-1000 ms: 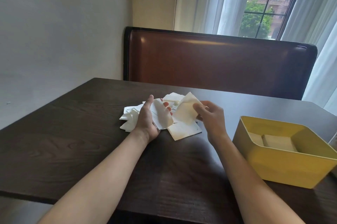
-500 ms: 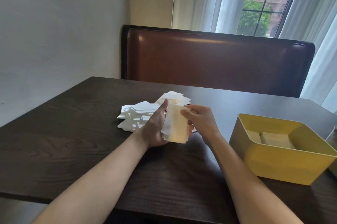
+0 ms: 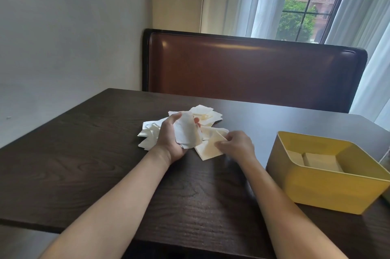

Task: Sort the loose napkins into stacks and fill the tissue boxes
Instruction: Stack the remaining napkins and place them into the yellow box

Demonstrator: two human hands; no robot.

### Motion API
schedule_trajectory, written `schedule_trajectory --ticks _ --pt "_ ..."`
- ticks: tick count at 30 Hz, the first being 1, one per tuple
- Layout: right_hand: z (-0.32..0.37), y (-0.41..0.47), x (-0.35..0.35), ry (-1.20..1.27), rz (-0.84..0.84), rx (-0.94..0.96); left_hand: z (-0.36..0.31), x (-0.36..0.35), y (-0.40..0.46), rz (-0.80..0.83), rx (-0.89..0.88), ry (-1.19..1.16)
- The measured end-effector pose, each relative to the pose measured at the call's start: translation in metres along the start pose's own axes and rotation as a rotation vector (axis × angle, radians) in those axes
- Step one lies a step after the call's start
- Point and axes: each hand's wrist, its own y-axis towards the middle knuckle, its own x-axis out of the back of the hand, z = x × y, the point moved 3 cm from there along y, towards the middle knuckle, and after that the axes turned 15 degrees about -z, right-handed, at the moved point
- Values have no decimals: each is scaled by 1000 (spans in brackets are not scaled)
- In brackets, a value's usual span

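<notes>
Dark table (image 3: 88,166), loose napkins (image 3: 207,114), yellow box (image 3: 329,193) waiting.
Right hand (image 3: 237,146) now down pinching another napkin (image 3: 209,149); left hand (image 3: 168,138) gripping gathered stack (image 3: 186,132) — still collecting.

Two bare forearms reach into view from the lower edge, uncovered from elbow to wrist, with no sleeve showing. The left hand (image 3: 168,138) and the right hand (image 3: 237,146) wear no gloves. No ring, watch or bracelet shows on either wrist. Fingernails look short and unpainted where visible.
</notes>
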Motion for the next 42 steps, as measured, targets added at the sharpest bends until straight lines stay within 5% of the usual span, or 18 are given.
schedule_trajectory --ticks 5,12,20,26,29,34,42 --pt "16 -8 20 797 -24 -132 -2 4 4 -18 -8 -11" --pt "32 -21 31 1139 236 -150 8 -1 -6 5 43 275" --pt "29 -19 20 774 108 67 29 -14 -25 205 191 406" --pt "23 -7 10 749 0 57 20 -11 -19 108 82 352" --pt "10 5 2 363 -73 159 9 -7 -8 24 26 212" --pt "8 3 -16 -123 183 332 -1 -1 2 -57 -43 48" --pt "9 2 2 -4 -88 231 0 4 6 -106 -53 33"
